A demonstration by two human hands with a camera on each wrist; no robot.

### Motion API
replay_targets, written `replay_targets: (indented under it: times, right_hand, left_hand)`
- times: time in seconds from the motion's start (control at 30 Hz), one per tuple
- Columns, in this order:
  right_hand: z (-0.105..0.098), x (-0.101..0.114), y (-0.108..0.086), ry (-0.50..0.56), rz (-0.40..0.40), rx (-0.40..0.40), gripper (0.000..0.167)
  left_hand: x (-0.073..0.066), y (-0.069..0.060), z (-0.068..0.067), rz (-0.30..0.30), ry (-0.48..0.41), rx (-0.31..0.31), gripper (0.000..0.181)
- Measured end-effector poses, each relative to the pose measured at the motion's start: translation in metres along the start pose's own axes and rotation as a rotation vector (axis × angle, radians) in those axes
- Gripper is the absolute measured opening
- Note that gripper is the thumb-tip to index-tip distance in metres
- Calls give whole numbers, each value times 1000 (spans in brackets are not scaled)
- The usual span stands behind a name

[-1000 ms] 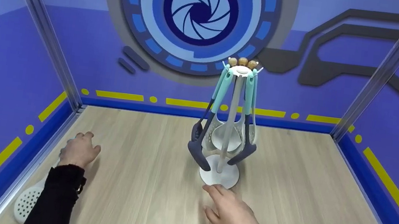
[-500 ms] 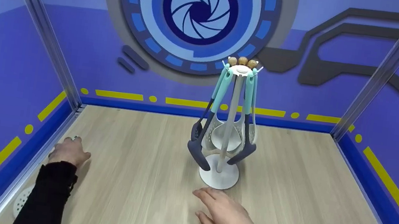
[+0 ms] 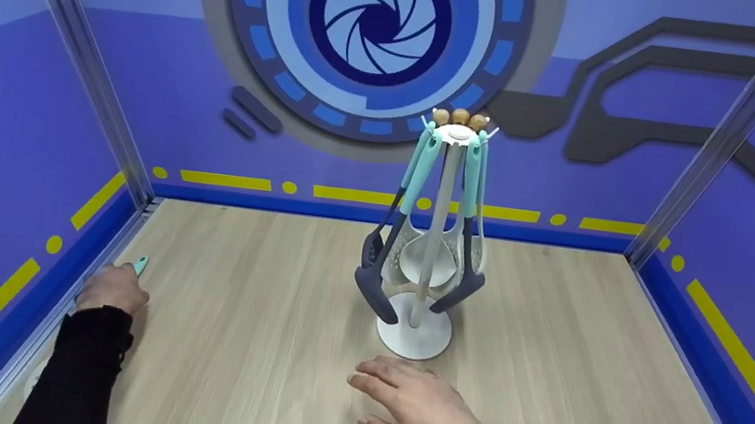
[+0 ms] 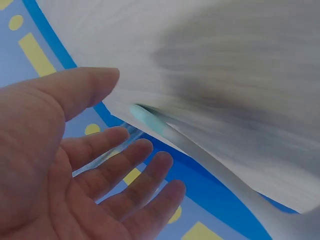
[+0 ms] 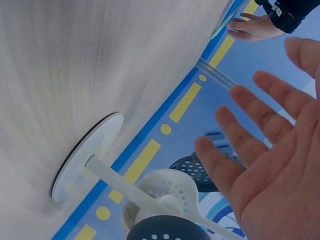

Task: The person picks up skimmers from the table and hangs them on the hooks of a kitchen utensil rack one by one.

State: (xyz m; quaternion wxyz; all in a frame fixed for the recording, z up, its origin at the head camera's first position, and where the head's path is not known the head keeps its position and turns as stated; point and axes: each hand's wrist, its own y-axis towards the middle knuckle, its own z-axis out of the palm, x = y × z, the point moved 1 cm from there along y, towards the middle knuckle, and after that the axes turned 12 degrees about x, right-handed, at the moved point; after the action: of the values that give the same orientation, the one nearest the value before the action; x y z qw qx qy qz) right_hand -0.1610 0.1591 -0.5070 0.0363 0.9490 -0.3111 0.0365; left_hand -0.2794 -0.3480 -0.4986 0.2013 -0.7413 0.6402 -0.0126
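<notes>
At the table's left edge lies a skimmer with a pale, perforated head; in the head view its teal handle end [image 3: 141, 264] shows past my left hand [image 3: 113, 288], and my sleeve covers most of the rest. From the left wrist, that hand [image 4: 115, 170] has its thumb and fingers spread apart, with a gap between them and the skimmer's handle [image 4: 210, 162]. My right hand [image 3: 424, 411] hovers, fingers extended, just in front of the round base [image 3: 412, 348] of a utensil stand. Seen from its wrist, the right hand [image 5: 280, 145] holds nothing.
Several utensils hang from the upright stand: dark-headed ones with teal handles [image 3: 418, 181], a pale ladle [image 3: 429, 263] and a pale perforated one. Wooden knobs [image 3: 460, 117] top it. Printed walls [image 3: 251, 115] enclose the wooden table [image 3: 244, 340] at the back and sides.
My left hand has moved left and toward me along the skimmer, uncovering its teal handle end while the sleeve hides more of its head. The right hand has drifted slightly left and back from the stand.
</notes>
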Motion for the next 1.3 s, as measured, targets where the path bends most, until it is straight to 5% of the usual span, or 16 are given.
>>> replay_targets:
  times: [0.23,0.83,1.3]
  right_hand:
    - [4,-4,-1,-50,-77,49,59]
    - [7,-11,-4,-72,-78,72,68]
    - [5,-11,-4,-46,-64,76,70]
  left_hand:
    - [6,-1,0,-80,-30,51,21]
    - [14,-9,-6,-120,1,167,22]
    - [22,-15,-5,-80,8,132,14]
